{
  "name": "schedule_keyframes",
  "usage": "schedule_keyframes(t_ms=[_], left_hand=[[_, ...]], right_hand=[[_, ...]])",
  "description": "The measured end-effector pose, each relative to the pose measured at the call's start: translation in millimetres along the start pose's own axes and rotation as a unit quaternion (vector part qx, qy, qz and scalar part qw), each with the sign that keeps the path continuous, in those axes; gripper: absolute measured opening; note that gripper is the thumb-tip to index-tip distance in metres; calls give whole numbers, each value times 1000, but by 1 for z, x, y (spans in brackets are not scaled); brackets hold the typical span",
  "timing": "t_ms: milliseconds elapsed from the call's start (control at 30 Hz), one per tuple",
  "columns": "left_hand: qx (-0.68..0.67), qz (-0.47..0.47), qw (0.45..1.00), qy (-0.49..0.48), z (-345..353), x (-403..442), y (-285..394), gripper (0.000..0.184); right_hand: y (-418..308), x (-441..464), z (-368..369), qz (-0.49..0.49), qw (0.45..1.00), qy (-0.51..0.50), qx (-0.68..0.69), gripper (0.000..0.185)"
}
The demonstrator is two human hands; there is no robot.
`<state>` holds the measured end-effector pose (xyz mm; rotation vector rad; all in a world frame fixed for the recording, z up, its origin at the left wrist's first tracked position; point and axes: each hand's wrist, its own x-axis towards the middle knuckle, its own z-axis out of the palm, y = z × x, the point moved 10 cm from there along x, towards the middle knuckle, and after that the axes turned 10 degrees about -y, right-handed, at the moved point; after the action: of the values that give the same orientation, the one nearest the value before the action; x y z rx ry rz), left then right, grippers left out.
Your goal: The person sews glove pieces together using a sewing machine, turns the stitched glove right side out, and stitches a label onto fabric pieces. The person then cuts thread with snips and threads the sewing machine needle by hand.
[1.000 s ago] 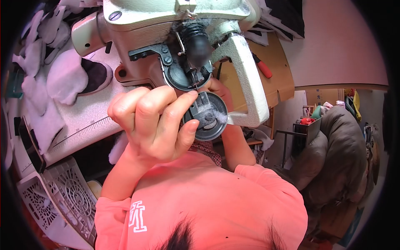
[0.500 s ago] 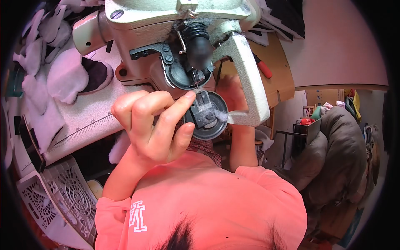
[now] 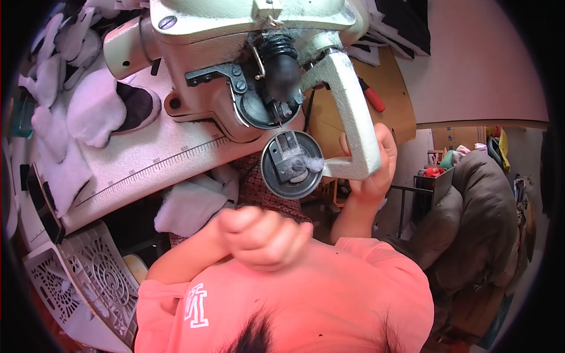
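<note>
My left hand (image 3: 268, 238) is closed in a fist in front of the pink shirt, below the sewing machine (image 3: 206, 53), slightly smeared by motion. Whatever its fingers might hold is hidden. Behind the machine's white bracket arm (image 3: 356, 117) is my right hand (image 3: 382, 159), its fingers bent and partly covered by the arm; I cannot tell whether it grips anything. Between the hands, a dark toothed feed disc (image 3: 276, 182) sits at the bracket's lower end, with a tuft of white fluff (image 3: 313, 165) on it. A second dark disc (image 3: 254, 109) stands just above.
White fleece pieces (image 3: 94, 106) lie on the table to the left, near a printed ruler scale (image 3: 156, 160). More fleece (image 3: 194, 203) rests on my lap. A white plastic basket (image 3: 109, 276) stands lower left. A red-handled tool (image 3: 372, 97) lies on cardboard (image 3: 394, 112).
My left hand has left the toothed disc, moved down toward my chest and curled into a fist. My right hand has shifted right, from beside the discs to behind the bracket arm.
</note>
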<state>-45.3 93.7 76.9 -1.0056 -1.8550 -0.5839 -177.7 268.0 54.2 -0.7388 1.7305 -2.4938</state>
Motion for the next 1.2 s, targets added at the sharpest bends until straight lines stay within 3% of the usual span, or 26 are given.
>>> schedule_keyframes(t_ms=[100,167,233,300,500,600,767,800,967,1033,1067,1100,1133,1167,1200], left_hand=[[-86,37,993,-70,31,10,19,30],[-102,35,989,-104,43,20,22,28],[-118,35,983,-137,56,29,24,27],[-79,30,983,-161,65,35,22,30],[-126,49,990,-52,51,29,25,17],[-106,57,986,-115,51,22,25,19],[-56,48,969,-234,64,2,21,31],[-52,37,958,-280,69,-3,19,35],[-63,2,957,-281,69,-17,7,22],[-60,-9,962,-268,63,-16,4,19],[-67,-7,962,-266,62,-18,5,17],[-65,3,961,-267,61,-17,6,17],[-67,3,964,-259,59,-14,5,17],[-69,3,965,-251,56,-11,5,16],[-69,10,964,-255,56,-13,7,20]], right_hand=[[-10,-12,-8,-8,999,14,-29,31],[-14,-27,-12,49,989,7,-140,32],[-15,-43,-13,134,964,-29,-229,31],[-13,-53,-3,156,955,-117,-225,30],[32,-97,10,277,947,-160,-42,23],[59,-114,12,310,934,-174,-34,16],[137,-136,7,389,911,-91,105,12],[140,-130,12,375,914,-70,139,16],[162,-116,25,356,911,-104,182,31],[182,-121,23,432,890,-79,123,30],[166,-100,28,356,927,-111,-32,24],[181,-100,32,347,931,-108,-31,24],[194,-96,44,266,902,-227,-254,23],[197,-92,63,169,809,-325,-460,22],[202,-89,63,161,814,-317,-460,22]])
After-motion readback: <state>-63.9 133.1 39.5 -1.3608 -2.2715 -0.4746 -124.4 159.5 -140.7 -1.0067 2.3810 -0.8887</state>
